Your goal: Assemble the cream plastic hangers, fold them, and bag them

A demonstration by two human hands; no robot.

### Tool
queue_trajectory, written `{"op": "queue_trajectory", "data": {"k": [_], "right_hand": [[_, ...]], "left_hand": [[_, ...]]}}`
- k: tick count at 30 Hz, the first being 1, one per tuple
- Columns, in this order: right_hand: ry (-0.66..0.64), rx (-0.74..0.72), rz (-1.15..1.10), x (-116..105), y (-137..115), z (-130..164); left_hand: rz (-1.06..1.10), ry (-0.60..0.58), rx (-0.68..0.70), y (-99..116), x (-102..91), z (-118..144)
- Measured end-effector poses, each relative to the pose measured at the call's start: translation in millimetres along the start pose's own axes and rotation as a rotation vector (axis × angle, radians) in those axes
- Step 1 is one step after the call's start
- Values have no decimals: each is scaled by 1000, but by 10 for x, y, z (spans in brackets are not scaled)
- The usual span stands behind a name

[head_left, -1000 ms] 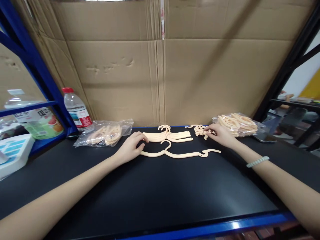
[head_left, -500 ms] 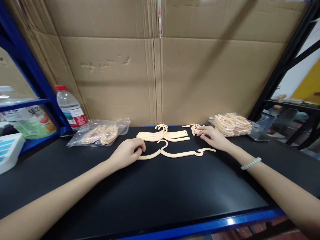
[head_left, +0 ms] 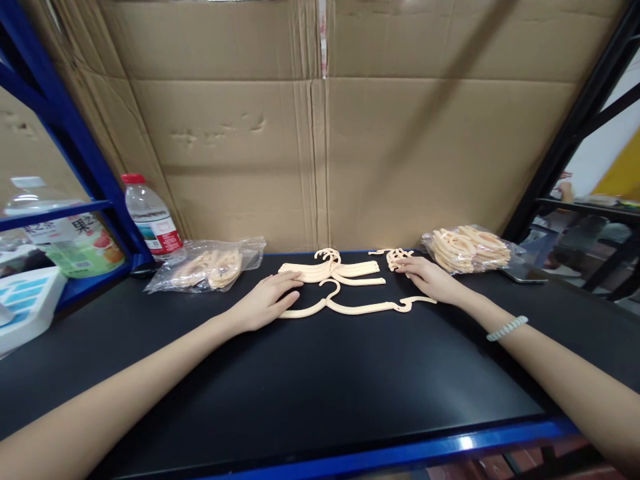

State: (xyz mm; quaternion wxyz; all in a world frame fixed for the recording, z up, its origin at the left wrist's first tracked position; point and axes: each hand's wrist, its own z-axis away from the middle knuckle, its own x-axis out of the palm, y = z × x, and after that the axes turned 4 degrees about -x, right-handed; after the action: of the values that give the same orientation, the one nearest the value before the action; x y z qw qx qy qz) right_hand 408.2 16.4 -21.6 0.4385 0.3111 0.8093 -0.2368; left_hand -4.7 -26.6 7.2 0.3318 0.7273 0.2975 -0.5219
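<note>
A single cream plastic hanger (head_left: 357, 307) lies flat on the black table (head_left: 320, 380). Behind it sits a stack of the same hangers (head_left: 334, 269). My left hand (head_left: 265, 301) rests flat, fingers spread, over the left ends of the single hanger and the stack. My right hand (head_left: 431, 280) lies palm down with its fingertips on a small heap of cream hook pieces (head_left: 396, 257). It also touches the single hanger's right end. Neither hand grips anything.
A clear bag of cream parts (head_left: 207, 265) lies at the left, another bag (head_left: 470, 248) at the right. A water bottle (head_left: 149, 218) stands by the blue shelf post (head_left: 75, 133). A cardboard wall (head_left: 325, 127) closes the back. A phone (head_left: 525, 275) lies far right.
My left hand has opened from a curled hold on the single hanger's left end to lie flat. My right hand has shifted slightly on the hook pieces.
</note>
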Motion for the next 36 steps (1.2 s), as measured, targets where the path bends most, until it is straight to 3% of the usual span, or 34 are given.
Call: {"op": "queue_trajectory", "data": {"k": [9, 16, 19, 29, 36], "right_hand": [[198, 102, -138, -11, -13, -16], [442, 389, -668, -109, -104, -55], [514, 464, -775, -163, -218, -70], [553, 528, -841, -224, -670, -142], [590, 575, -938, -215, -781, -157]], "left_hand": [[16, -18, -46, 69, -47, 11], [61, 22, 0, 113, -91, 8], [90, 76, 45, 97, -74, 10], [155, 276, 86, 11, 3, -79], [165, 176, -34, 14, -39, -74]]}}
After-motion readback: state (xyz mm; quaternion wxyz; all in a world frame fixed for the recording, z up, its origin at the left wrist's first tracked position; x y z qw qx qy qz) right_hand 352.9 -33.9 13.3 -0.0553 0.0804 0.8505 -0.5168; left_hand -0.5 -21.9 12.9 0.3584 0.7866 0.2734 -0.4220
